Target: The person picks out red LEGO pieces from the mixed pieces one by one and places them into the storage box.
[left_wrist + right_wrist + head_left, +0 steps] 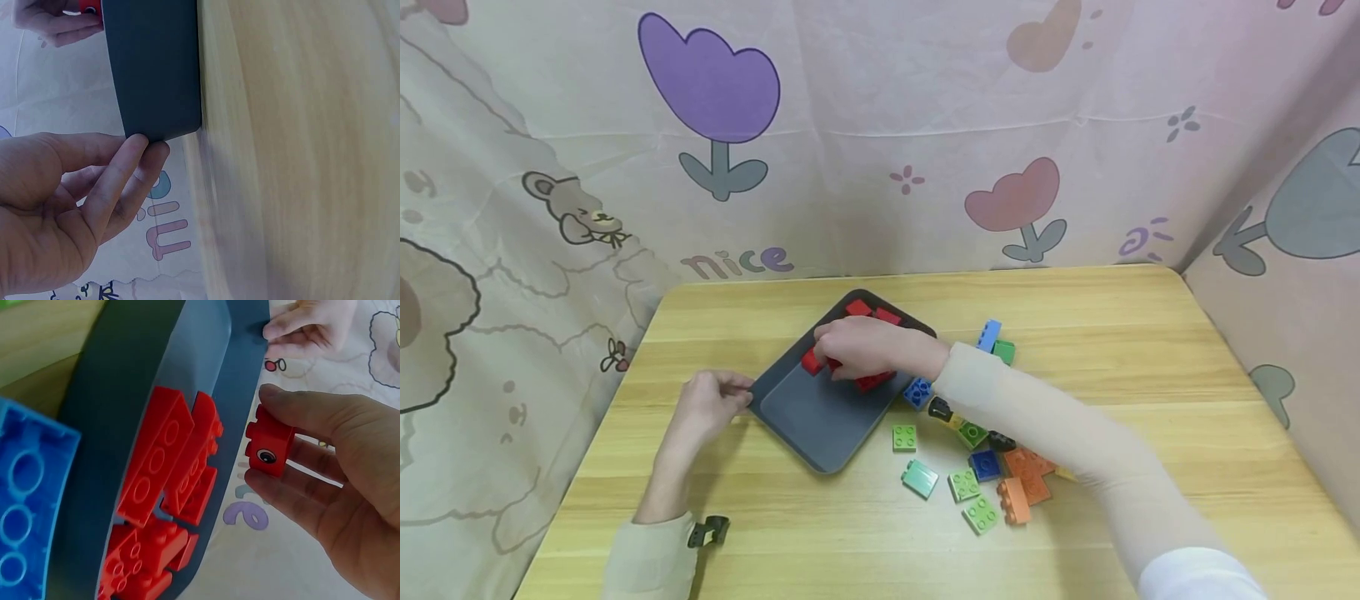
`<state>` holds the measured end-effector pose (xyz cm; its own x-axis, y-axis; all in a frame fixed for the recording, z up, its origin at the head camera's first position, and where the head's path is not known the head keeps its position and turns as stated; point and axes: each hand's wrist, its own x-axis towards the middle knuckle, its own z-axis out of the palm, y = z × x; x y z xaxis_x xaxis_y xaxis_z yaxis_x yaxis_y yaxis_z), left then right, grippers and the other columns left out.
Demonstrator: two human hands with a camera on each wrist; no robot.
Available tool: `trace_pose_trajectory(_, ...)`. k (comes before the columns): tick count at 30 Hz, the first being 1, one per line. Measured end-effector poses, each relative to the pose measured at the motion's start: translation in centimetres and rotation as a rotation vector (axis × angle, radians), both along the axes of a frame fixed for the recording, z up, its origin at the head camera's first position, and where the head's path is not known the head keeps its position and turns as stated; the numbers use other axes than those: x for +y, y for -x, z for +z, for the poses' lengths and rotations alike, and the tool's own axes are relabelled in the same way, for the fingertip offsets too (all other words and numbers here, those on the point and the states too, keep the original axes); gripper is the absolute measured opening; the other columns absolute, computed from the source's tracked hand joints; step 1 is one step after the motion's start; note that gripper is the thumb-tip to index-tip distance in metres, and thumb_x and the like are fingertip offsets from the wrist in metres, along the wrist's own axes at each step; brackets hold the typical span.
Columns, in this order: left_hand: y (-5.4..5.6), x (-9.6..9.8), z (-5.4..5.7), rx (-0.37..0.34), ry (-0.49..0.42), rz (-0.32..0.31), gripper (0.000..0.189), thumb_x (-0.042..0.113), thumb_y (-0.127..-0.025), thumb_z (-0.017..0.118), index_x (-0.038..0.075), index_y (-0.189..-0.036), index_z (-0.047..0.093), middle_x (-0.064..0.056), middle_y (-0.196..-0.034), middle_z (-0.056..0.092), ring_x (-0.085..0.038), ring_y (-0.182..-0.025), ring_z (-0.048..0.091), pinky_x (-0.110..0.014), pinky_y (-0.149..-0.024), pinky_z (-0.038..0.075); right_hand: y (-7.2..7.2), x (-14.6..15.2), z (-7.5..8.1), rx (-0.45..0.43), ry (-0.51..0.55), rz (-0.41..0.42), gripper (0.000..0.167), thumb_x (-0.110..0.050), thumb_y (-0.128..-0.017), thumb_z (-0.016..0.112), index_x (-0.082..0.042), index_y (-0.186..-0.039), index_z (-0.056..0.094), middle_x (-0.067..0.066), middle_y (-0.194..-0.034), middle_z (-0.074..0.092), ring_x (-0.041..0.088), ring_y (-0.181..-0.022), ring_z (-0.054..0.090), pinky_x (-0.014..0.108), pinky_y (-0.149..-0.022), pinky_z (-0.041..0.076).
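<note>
My left hand (711, 404) pinches the left corner of a dark grey tray (812, 421) on the table. In the left wrist view its fingertips (139, 142) meet at the tray's corner. Over the tray, my right hand (867, 346) holds a red toy brick (270, 445) with an eye printed on its side, between thumb and fingers. Several other red bricks (156, 456) lie jumbled in the far part of the tray, partly hidden by the right hand in the head view.
Right of the tray lie loose bricks: a light green brick (905, 438), a teal brick (920, 479), an orange brick (1013, 501), a dark blue brick (985, 466) and a long blue brick (988, 335). My right forearm passes over some. A patterned cloth (865, 208) hangs behind the table.
</note>
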<state>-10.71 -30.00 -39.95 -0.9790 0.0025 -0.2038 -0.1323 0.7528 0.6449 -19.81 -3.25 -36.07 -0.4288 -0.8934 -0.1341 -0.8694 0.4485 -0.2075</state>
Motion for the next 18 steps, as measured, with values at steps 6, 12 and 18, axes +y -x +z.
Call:
trace_pose_trajectory(6, -0.1, 0.0, 0.1, -0.008, -0.010, -0.003, 0.024, 0.000, -0.099, 0.065, -0.010, -0.120, 0.072, -0.027, -0.106, 0.078, -0.030, -0.086, 0.079, -0.035, -0.072, 0.060, 0.0, -1.3, -0.3, 0.013, -0.022, 0.007, 0.024, -0.024, -0.097, 0.078, -0.013, -0.118, 0.079, 0.004, -0.111, 0.071, 0.016, -0.094, 0.064, 0.025, -0.089, 0.057)
trace_pose_trajectory(12, -0.2, 0.0, 0.2, -0.013, -0.016, -0.003, 0.024, 0.001, -0.100, 0.064, -0.010, -0.121, 0.071, -0.027, -0.108, 0.077, -0.030, -0.087, 0.079, -0.034, -0.070, 0.059, 0.0, -2.3, -0.4, 0.039, -0.063, 0.010, 0.022, -0.026, -0.097, 0.078, -0.015, -0.116, 0.079, 0.002, -0.111, 0.072, 0.016, -0.097, 0.065, 0.026, -0.090, 0.058)
trace_pose_trajectory(18, 0.0, 0.0, 0.1, -0.008, -0.017, -0.002, 0.023, 0.001, -0.099, 0.066, -0.010, -0.119, 0.072, -0.027, -0.105, 0.078, -0.029, -0.086, 0.079, -0.031, -0.069, 0.057, 0.0, -3.2, -0.5, 0.055, -0.078, 0.026, 0.019, -0.027, -0.098, 0.077, -0.015, -0.113, 0.078, 0.001, -0.109, 0.072, 0.016, -0.095, 0.066, 0.027, -0.089, 0.058)
